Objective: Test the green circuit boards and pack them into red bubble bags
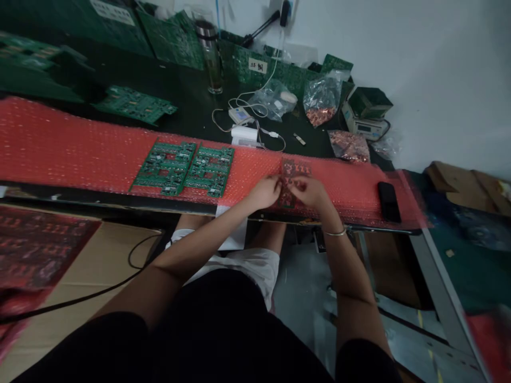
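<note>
A dark circuit board with copper-coloured marks lies on the red bubble wrap in front of me; whether a layer of wrap covers it I cannot tell. My left hand is at its left edge, fingers curled and closed. Over its right part is my right hand, thumb and forefinger pinched together. What either hand grips is too small and blurred to make out. To the left of my hands, two green circuit boards lie side by side on the wrap.
A black phone rests at the wrap's right end. Behind are bags of copper-coloured parts, a small scale, a glass bottle and white cables. More boards lie back left; wrapped boards sit lower left.
</note>
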Tool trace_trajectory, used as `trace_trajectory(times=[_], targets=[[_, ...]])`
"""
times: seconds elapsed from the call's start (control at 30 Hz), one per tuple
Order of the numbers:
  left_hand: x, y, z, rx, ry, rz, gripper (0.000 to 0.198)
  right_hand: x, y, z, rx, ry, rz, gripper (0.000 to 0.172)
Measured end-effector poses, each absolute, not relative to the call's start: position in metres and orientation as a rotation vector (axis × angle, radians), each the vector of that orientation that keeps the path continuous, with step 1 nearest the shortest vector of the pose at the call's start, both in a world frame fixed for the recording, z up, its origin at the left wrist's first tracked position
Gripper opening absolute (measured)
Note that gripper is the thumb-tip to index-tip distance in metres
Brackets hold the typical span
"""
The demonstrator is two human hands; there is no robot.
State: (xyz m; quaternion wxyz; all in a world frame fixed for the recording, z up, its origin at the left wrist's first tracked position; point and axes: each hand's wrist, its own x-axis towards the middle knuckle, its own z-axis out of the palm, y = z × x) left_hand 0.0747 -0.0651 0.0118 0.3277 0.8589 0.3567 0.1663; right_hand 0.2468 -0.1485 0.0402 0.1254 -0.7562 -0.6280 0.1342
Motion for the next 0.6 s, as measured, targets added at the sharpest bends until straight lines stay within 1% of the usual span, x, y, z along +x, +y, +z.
trace_trajectory(times=[0.07, 0.13, 0.17, 0.27, 0.4, 0.47, 0.6], targets=[[0.078, -0.073, 0.01, 2.245, 0.901, 0.446, 0.033, 0.271, -0.159, 0.034, -2.28, -1.584, 0.264, 0.058], [0.081, -0.076, 0.009, 2.219, 0.907, 0.463, 0.035, 0.289, -0.167, 0.026, -2.266, -1.47, 0.357, 0.074], [0.083, -0.077, 0.008, 2.209, 0.905, 0.466, 0.036, 0.294, -0.169, 0.023, -2.219, -1.439, 0.459, 0.078], [0.078, -0.072, 0.009, 2.215, 0.841, 0.43, 0.041, 0.3, -0.169, 0.016, -2.02, -1.377, 0.652, 0.081], [0.037, -0.044, 0.022, 2.424, 0.718, 0.334, 0.051, 0.301, -0.16, 0.02, -1.944, -1.455, 0.618, 0.077], [0.005, -0.023, 0.03, 2.625, 0.835, 0.255, 0.055, 0.301, -0.156, 0.025, -1.982, -1.487, 0.584, 0.075], [-0.06, 0.015, 0.04, 2.716, 1.331, -0.143, 0.053, 0.297, -0.15, 0.036, -2.033, -1.526, 0.524, 0.072]])
